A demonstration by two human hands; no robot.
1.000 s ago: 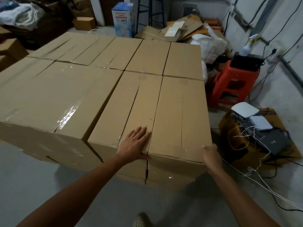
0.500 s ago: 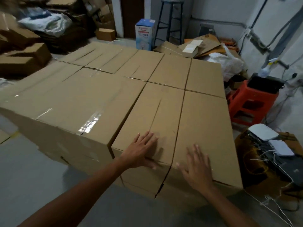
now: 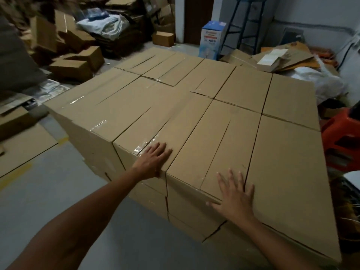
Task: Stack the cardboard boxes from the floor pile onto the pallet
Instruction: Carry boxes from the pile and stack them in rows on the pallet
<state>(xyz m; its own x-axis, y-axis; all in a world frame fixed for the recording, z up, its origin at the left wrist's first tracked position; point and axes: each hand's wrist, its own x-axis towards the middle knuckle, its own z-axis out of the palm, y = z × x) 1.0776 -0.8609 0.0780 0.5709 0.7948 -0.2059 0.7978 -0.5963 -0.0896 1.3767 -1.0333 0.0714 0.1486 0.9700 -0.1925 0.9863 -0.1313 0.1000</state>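
A big block of taped brown cardboard boxes (image 3: 194, 106) fills the middle, stacked at least two layers high; whatever it stands on is hidden. My left hand (image 3: 153, 159) lies flat on the near edge of a taped box top (image 3: 136, 121), fingers straight. My right hand (image 3: 234, 195) is spread flat on the top of the neighbouring front box (image 3: 210, 145), near its front edge. Neither hand grips anything. A loose pile of smaller cardboard boxes (image 3: 76, 61) lies on the floor at the far left.
Flattened cardboard (image 3: 21, 145) covers the floor at the left. A blue and white carton (image 3: 213, 39) and a dark stool (image 3: 247, 22) stand behind the stack. An orange plastic stool (image 3: 342, 139) is at the right. Grey floor (image 3: 58, 191) lies in front.
My view has swung left and lifted. My right hand came off the front box's right corner onto the box tops and shifted left. My left hand shifted left onto the taped box.
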